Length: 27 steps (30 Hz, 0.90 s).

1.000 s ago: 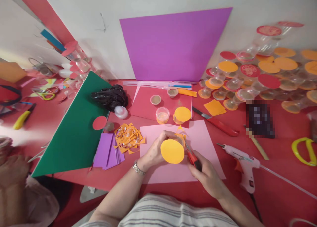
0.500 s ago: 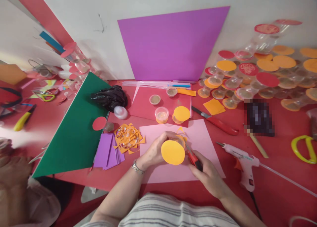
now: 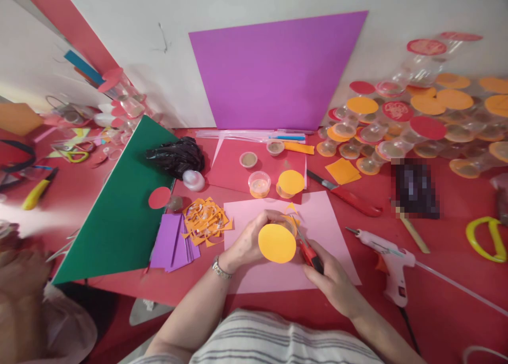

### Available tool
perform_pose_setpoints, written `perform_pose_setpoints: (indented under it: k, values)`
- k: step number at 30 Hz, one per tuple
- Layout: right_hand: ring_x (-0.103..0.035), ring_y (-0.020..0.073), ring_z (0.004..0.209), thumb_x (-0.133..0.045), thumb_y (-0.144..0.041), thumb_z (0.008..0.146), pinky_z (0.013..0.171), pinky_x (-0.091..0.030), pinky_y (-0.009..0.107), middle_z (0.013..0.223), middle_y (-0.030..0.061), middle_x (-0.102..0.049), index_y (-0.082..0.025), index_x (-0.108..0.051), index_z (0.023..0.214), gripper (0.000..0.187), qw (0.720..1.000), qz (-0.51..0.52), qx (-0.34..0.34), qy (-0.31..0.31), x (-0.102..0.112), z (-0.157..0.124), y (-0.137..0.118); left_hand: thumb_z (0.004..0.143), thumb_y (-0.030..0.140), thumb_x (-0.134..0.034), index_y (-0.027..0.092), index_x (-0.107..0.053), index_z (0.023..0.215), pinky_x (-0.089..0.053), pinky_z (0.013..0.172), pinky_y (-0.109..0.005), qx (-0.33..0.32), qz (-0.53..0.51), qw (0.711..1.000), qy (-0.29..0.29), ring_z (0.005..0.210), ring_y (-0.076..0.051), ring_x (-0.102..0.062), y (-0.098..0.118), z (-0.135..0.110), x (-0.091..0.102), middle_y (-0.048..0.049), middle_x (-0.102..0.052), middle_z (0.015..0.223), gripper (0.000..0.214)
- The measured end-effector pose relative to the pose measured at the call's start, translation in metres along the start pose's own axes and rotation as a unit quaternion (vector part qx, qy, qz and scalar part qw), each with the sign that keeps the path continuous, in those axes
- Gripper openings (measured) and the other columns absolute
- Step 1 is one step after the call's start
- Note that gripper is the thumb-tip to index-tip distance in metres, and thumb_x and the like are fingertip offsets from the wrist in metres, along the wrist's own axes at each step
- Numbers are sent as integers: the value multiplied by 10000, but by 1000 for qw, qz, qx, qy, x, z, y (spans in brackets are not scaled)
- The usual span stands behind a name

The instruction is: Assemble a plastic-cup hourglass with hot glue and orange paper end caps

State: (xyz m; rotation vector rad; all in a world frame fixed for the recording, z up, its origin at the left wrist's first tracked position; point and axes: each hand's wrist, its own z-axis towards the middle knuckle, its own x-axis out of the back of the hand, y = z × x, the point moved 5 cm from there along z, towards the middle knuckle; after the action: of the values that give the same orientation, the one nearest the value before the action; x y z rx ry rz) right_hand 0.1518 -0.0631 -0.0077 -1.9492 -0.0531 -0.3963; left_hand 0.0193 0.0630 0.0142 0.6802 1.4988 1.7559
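My left hand (image 3: 254, 238) is wrapped round a clear plastic cup piece (image 3: 282, 223). A round yellow paper disc (image 3: 277, 243) covers its near end and hides much of the cup. My right hand (image 3: 328, 269) grips a red and black utility knife (image 3: 309, 254), its blade close against the far, orange-edged end of the piece. Both hands are over a pink paper sheet (image 3: 337, 258). A small yellow-orange paper scrap (image 3: 292, 208) lies just beyond the blade.
Orange paper scraps (image 3: 206, 221) and purple paper pieces (image 3: 164, 242) lie left, by a green board (image 3: 107, 210). Small cups (image 3: 259, 184) stand beyond the pink sheet. A glue gun (image 3: 391, 261) and red-handled cutter (image 3: 357, 201) lie right, near stacked disc-topped cups (image 3: 428, 127). Another person's hands (image 3: 24, 274) are far left.
My hands, the cup piece and the knife stay almost in place; the blade has shifted very slightly. The other person's hands at far left have moved a little.
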Motion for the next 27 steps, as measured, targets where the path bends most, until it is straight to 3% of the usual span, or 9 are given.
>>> perform_pose_setpoints:
  k: [13, 21, 27]
  values:
    - [-535, 169, 623, -543, -354, 742, 578, -453, 276, 672, -14, -576, -214, -620, 903, 226, 999, -29, 10, 9, 4, 0, -2, 726, 249, -844, 194, -539, 1117, -527, 928, -421, -12, -15, 1000, -20, 1087, -285, -676, 8, 4, -5, -111, -676, 1106, 498]
    - [-568, 187, 641, -574, -378, 760, 594, -476, 283, 627, -11, -569, -219, -649, 887, 217, 999, -10, 18, 30, 3, -1, -1, 684, 233, -860, 206, -549, 1172, -514, 971, -444, -7, 18, 1000, -2, 1121, -283, -645, -5, -2, 0, -112, -652, 1188, 580]
    - [-562, 185, 631, -570, -375, 766, 581, -468, 280, 617, -17, -556, -225, -628, 879, 196, 1000, 2, 11, 23, 0, -1, 0, 697, 169, -849, 250, -469, 1174, -562, 872, -393, 1, -49, 998, 30, 1011, -246, -690, -14, -3, -7, -57, -665, 1106, 615]
